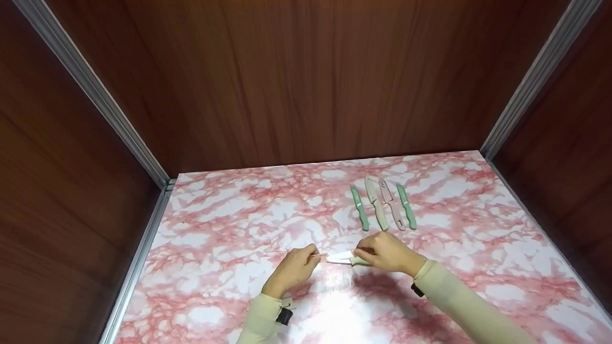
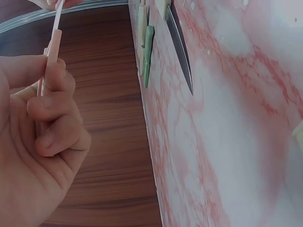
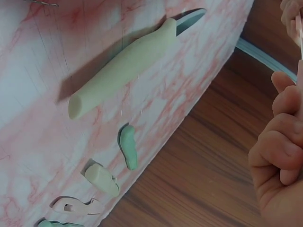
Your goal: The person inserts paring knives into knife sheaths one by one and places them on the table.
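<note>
A brown wall (image 1: 306,86) rises behind the pink-and-white tabletop (image 1: 229,229). Over its near part, the right hand (image 1: 388,252) and left hand (image 1: 295,266) face each other, fingers curled, both raised. Each grip is narrow: the left pinches the pink end of a thin piece (image 2: 55,45), and the right, partly cut off in its wrist view, holds the other pink end.

Beyond the right hand, and nearer to it than to the left, lie a cream knife (image 1: 377,205), a pink knife (image 1: 392,205), a left green knife (image 1: 360,209) and a right green knife (image 1: 406,206), side by side, handles toward the person.

Below the hands, a near knife (image 3: 123,68) lies crosswise, handle under the right hand, tip toward the left.

The piece runs sideways above the tabletop, its pale middle bridging the gap between both grips.
</note>
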A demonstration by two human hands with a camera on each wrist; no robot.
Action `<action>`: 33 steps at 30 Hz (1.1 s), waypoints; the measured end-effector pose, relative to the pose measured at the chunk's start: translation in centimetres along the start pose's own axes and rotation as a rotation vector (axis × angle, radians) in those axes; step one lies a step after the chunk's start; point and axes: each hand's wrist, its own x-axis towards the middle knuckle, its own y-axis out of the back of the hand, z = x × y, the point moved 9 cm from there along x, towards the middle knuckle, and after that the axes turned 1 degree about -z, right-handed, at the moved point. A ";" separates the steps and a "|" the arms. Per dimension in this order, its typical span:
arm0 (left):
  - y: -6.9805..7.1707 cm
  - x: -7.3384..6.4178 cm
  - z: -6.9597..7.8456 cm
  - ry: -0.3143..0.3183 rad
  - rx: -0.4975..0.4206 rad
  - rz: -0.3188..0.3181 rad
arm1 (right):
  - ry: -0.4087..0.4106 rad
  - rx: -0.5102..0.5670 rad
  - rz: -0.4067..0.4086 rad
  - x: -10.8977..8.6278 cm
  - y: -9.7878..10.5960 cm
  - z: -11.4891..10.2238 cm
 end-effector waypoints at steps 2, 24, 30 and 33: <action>0.0 0.0 0.1 -0.006 -0.007 -0.001 | -0.002 0.008 -0.005 0.0 0.0 0.0; -0.1 0.4 0.7 -0.010 -0.006 0.010 | -0.010 0.025 0.003 0.2 0.0 -0.2; -0.2 0.6 0.8 -0.006 0.008 0.017 | -0.013 0.019 -0.001 0.2 0.0 -0.3; -0.2 0.6 0.9 -0.004 0.007 0.020 | -0.017 0.019 0.000 0.3 0.1 -0.3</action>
